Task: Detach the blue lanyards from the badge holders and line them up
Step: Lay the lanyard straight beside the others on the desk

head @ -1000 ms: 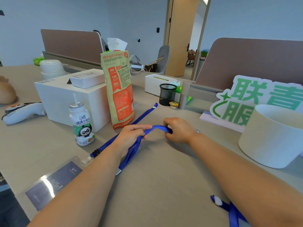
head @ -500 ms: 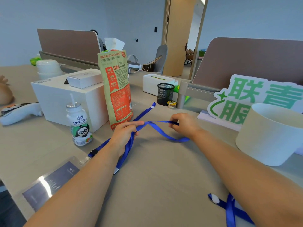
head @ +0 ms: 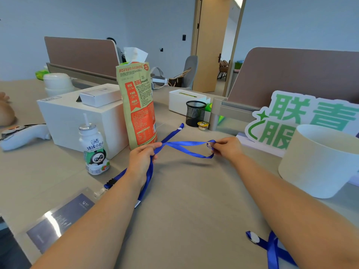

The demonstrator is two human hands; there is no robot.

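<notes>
I see the blue lanyard (head: 186, 147) strung above the counter (head: 194, 200) between both hands, mid-frame. My left hand (head: 142, 158) has thumb and fingers curled round the strap where its two runs cross. My right hand (head: 226, 148) pinches the far end of the loop, next to a small white piece I can't identify. From the left hand the strap drops down along the wrist to a white-tipped end lying on the counter.

I count three lanyards. The second lanyard (head: 172, 133) lies flat on the counter, running from a black clip (head: 110, 183) near my left forearm up to a white-tipped end by the mesh pen cup (head: 195, 113). Its middle is hidden behind my left hand. The third lanyard (head: 272, 247) sits at the lower right, crossed over itself, partly under my right forearm and cut off by the bottom edge.

I see one badge holder (head: 60, 220), at the lower left near the counter's edge, with glare washing out its print. Its clear tab sits just beside the black clip, and I can't tell whether they are joined.

Further out are one yogurt drink bottle (head: 95, 150) with a straw, one tall snack bag (head: 138, 105), a white box (head: 77, 117) behind them, a white round container (head: 320, 162) at the right, and a green-lettered sign (head: 291, 121) cut off by the frame edge.
</notes>
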